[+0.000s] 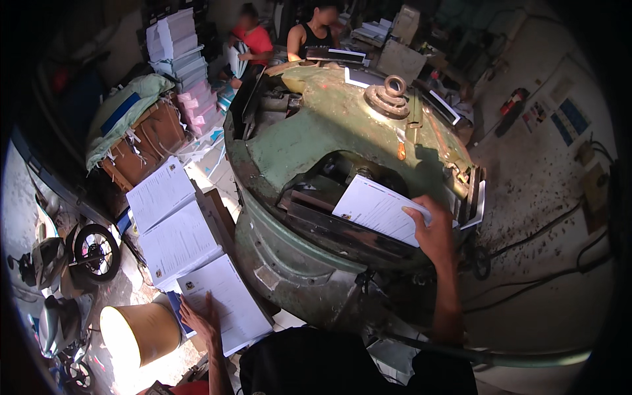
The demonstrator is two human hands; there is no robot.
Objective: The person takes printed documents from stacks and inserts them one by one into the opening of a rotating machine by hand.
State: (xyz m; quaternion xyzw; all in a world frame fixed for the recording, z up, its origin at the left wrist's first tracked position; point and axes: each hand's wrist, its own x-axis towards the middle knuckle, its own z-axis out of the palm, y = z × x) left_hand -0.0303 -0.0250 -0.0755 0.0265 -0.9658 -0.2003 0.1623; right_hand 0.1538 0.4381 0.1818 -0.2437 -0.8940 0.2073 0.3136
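Note:
My right hand (433, 230) grips the right end of a thin white printed booklet (376, 205), fingers closed on its edge. The booklet leans in a dark slot on the near side of a large round green machine (309, 135). At lower left, my left hand (203, 321) lies with fingers spread on the nearest of three stacks of printed booklets (230, 299). The other stacks, a middle one (178, 243) and a far one (158, 191), run away from me beside the machine.
A metal ring (395, 85) tops the machine, and more booklets (359, 78) stand around its rim. A yellowish drum (139, 334) is left of my left hand. Motorbikes (95, 253) stand far left, tall paper stacks (174, 46) behind. Two people (253, 43) sit beyond the machine.

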